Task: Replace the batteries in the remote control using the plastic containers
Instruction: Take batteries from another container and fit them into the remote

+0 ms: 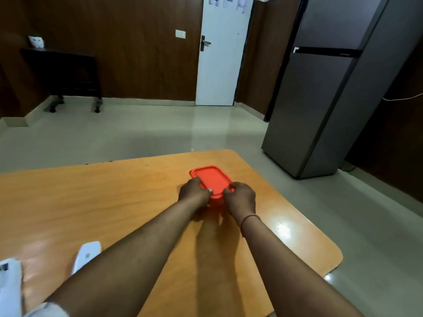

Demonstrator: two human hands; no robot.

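Note:
A red plastic container with its red lid on stands on the wooden table, towards the far right side. My left hand grips the container's near left edge, fingers curled over the lid rim. My right hand holds the near right corner the same way. A white remote control lies on the table at the lower left, partly hidden by my left forearm. Another white object sits at the left edge; I cannot tell what it is.
The table's rounded right corner is close to my right arm. Beyond it is tiled floor, a tall grey fridge at the right, a white door at the back and a dark side table at the far left.

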